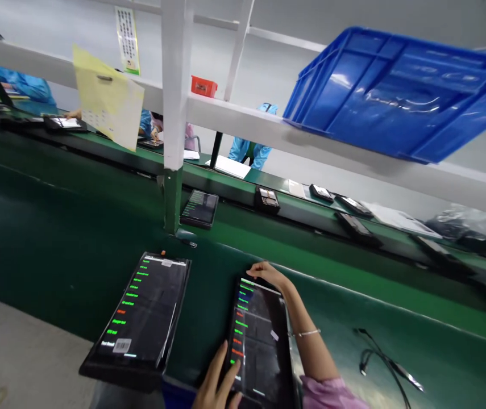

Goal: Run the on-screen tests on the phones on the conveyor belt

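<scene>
Two black tablets with lit screens lie on the green bench. On the left tablet (149, 312) are green lines of text, one red line and a barcode sticker. The right tablet (262, 346) shows green and several red lines. At its lower left edge my left hand (217, 382) has its fingers apart, a fingertip over the screen text. My right hand (270, 275) reaches round to the right tablet's top left corner, fingers bent together on the edge; whether they pinch something small there is hidden.
A white and green post (173, 193) stands beyond the tablets, with a third tablet (200, 208) behind it. Black cables (381, 355) lie at right. A blue crate (400, 91) rests on the overhead shelf. People in blue work across the line.
</scene>
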Demonstrator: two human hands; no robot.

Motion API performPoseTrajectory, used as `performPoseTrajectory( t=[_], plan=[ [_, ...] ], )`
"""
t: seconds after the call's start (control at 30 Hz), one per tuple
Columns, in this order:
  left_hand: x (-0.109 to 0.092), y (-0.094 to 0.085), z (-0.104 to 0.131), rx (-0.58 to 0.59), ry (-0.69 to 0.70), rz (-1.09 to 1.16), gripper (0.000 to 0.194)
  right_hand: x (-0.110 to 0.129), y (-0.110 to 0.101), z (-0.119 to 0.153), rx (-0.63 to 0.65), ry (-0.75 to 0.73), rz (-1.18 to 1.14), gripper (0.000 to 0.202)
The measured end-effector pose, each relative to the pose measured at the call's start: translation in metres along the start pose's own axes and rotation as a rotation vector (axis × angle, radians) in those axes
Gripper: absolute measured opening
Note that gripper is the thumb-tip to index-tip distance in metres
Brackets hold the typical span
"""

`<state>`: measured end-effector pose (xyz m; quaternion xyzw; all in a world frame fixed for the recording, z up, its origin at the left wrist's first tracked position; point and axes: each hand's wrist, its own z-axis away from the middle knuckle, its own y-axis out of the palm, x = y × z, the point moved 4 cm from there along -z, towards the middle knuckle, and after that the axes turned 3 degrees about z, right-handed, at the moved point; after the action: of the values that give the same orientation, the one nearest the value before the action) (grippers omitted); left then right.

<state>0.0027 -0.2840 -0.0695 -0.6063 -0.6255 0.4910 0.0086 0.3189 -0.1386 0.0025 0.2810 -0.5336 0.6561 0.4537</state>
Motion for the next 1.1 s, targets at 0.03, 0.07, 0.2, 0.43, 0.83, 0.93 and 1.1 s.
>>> performPoseTrajectory(
  t=[0.03, 0.07, 0.2, 0.43, 0.83, 0.93, 1.1],
  plan=[
    [-0.004, -0.002, -0.002, 0.013, -0.018, -0.016, 0.065, 0.001, 0.0, 0.001, 0.0, -0.001, 0.0, 0.053],
    [-0.007, -0.006, -0.005, 0.035, -0.044, -0.012, 0.064, 0.001, 0.0, 0.001, 0.002, -0.003, 0.002, 0.054],
    [0.001, -0.059, -0.024, 0.051, -0.141, 0.064, 0.069, -0.002, 0.002, 0.0, 0.019, -0.017, 0.012, 0.057],
    [0.127, -0.24, -0.035, -0.343, -0.742, 0.044, 0.054, -0.02, 0.002, -0.009, 0.036, -0.016, 0.05, 0.058],
    [0.173, -0.23, -0.058, -0.215, -0.961, 0.737, 0.08, 0.01, 0.0, -0.013, 0.034, 0.172, 0.2, 0.024],
    [0.182, -0.23, -0.054, -0.222, -0.957, 0.566, 0.075, 0.043, 0.015, -0.033, -0.101, 0.143, 0.259, 0.014],
    [0.175, -0.222, -0.036, -0.19, -0.902, 0.483, 0.083, 0.127, 0.118, -0.097, -0.045, -0.055, 0.131, 0.02]
  ],
)
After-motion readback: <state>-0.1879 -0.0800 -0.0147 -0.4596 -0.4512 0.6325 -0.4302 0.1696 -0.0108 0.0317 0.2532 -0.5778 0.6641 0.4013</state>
